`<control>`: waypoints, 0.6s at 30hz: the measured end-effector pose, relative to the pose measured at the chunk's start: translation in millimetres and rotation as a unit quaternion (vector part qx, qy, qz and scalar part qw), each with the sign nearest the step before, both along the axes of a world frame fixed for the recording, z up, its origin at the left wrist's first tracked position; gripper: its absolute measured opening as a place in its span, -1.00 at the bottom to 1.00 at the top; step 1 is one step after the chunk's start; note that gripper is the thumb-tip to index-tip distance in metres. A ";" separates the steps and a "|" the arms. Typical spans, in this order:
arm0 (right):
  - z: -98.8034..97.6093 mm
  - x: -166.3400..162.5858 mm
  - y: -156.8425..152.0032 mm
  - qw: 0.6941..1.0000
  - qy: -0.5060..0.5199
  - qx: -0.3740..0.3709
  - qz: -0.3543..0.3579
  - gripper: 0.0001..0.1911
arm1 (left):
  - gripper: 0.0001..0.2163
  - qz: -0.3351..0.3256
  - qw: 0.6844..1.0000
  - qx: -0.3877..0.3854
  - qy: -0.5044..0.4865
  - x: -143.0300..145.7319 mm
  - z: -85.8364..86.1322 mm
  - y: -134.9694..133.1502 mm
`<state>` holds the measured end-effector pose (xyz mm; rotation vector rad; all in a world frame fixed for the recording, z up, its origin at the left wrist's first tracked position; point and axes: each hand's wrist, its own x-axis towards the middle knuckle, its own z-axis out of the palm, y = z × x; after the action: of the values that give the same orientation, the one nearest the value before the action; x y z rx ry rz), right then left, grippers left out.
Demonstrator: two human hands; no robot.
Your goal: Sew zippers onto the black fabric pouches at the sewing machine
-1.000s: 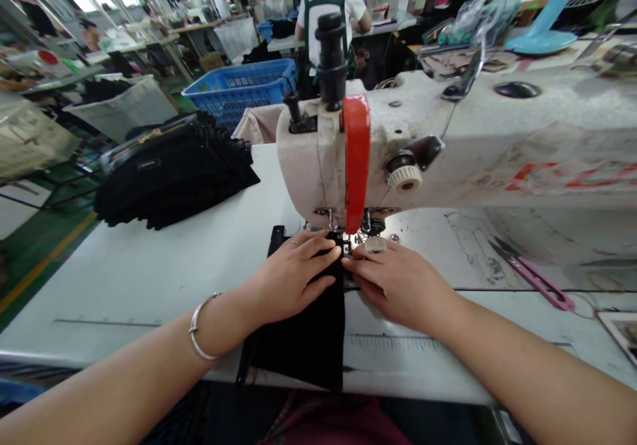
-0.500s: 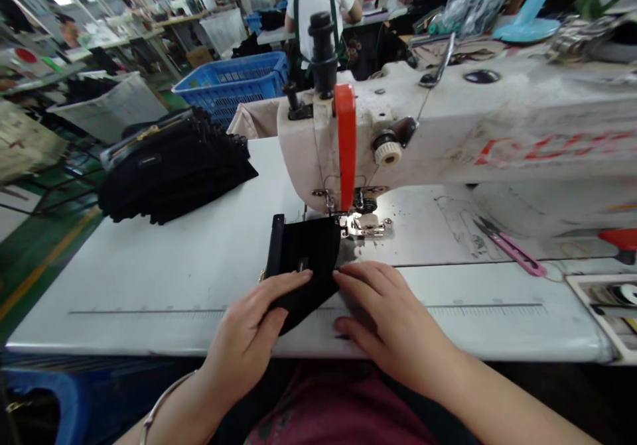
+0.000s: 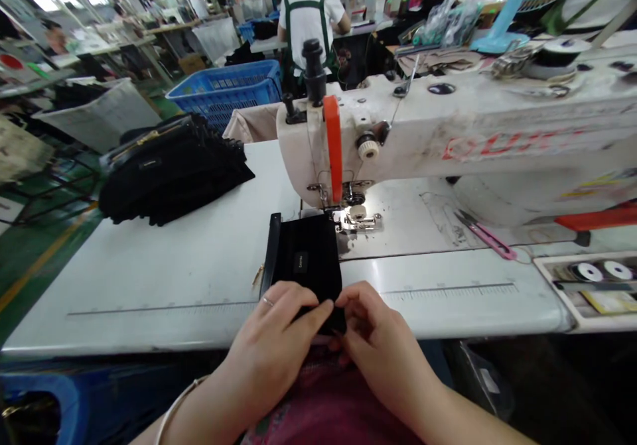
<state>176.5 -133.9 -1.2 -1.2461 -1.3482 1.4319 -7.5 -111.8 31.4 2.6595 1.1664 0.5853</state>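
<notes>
A small black fabric piece (image 3: pixel 306 259) with a tiny label lies on the white sewing table (image 3: pixel 164 266), just in front of the presser foot (image 3: pixel 355 218) of the white sewing machine (image 3: pixel 448 140). My left hand (image 3: pixel 279 332) pinches the piece's near edge at the table's front. My right hand (image 3: pixel 371 335) meets it there, fingers curled on the same near edge. A ring shows on my left hand and a bracelet on its wrist.
A stack of black fabric pieces (image 3: pixel 172 166) lies at the table's back left. Pink thread snips (image 3: pixel 485 233) rest right of the needle. A tray with bobbins (image 3: pixel 592 279) sits far right. Behind are a blue basket (image 3: pixel 226 90) and a person in a white shirt (image 3: pixel 311 7).
Both hands drew the black piece back from under the presser foot toward the table's front edge, then gathered on its near edge. The camera view dropped back from the machine.
</notes>
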 end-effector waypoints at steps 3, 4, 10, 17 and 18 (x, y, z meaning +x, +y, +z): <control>-8.0 9.2 -20.6 0.995 -0.097 0.030 -0.015 -0.76 | -0.72 -0.057 0.996 -0.006 0.063 5.5 -17.5 -10.9; -9.6 13.0 -24.3 0.988 -0.141 0.062 -0.006 -0.79 | -0.71 -0.064 0.995 -0.010 0.070 5.8 -21.7 -12.6; -14.7 35.5 -20.6 0.876 -0.329 0.347 0.059 -0.87 | -0.75 -0.042 0.999 -0.004 -0.003 7.4 -25.6 -9.0; -21.3 38.4 -6.4 0.844 -0.323 0.425 0.055 -0.86 | -0.79 0.051 0.989 -0.076 -0.114 14.7 -17.8 -7.8; -22.0 38.9 -6.1 0.841 -0.319 0.433 0.057 -0.87 | -0.79 0.048 0.989 -0.075 -0.122 14.7 -16.7 -8.9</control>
<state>215.4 -140.0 -23.3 -1.0185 -2.1980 0.2881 7.3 -120.7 14.6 2.3405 1.2195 0.7814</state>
